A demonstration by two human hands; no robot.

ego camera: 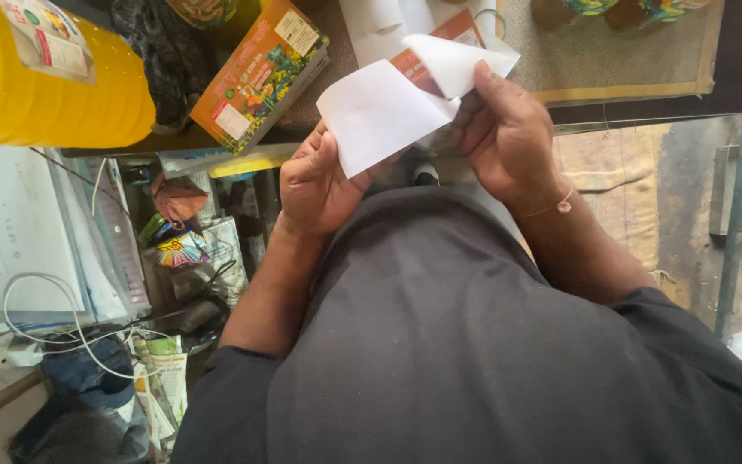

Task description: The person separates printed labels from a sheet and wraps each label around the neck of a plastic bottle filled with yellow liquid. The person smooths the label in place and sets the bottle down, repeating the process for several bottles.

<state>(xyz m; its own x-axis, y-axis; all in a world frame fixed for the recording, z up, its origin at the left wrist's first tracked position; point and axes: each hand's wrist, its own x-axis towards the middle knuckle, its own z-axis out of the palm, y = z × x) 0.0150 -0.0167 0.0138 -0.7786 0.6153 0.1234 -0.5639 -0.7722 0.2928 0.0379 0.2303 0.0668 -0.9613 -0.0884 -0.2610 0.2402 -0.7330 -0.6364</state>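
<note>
Both hands are on the white paper [380, 116]: the left hand [318, 185] pinches its lower edge, thumb on top, and the right hand [505, 137] grips the folded upper flap, a thin thread band [560, 204] at that wrist. The sheet is up above the counter [620, 64], an orange booklet [259, 77] lies just left, and a yellow plastic bottle [49, 82] sits far left

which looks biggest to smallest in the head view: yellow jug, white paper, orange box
1. yellow jug, though it is cut off at the frame edge and nearer the camera
2. white paper, held in both hands
3. orange box; close to the paper, so unsure
</note>
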